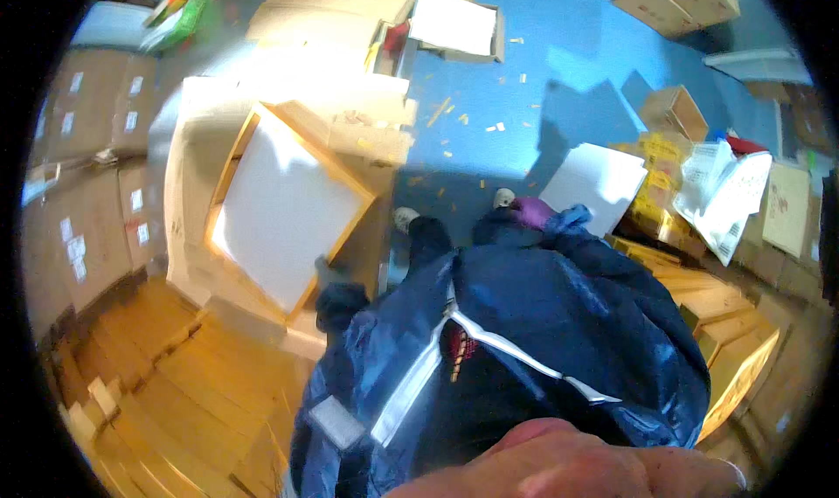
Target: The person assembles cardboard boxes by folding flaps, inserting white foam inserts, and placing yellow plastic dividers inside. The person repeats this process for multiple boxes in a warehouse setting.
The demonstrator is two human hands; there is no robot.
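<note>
A shallow wooden box with a white panel inside (284, 214) lies tilted on flattened cardboard at my left. My left hand (327, 274), in a dark greyish glove, is at the box's near right edge. It is blurred, and its fingers cannot be made out. My right hand (530, 210), which seems to wear a purple glove, is low in front of me near my shoe. Beside it on the right are white flat panels (599, 183). Its fingers are not clear, and I cannot tell whether it touches the panels.
Flattened cardboard (199, 114) lies under the box. Stacked cartons (92, 210) line the left side, with wooden boards (201, 393) nearer me. Scraps (440, 111) litter the blue floor (472, 87). On the right are a yellow bag (651, 183), white packaging (721, 192) and wooden pieces (712, 301).
</note>
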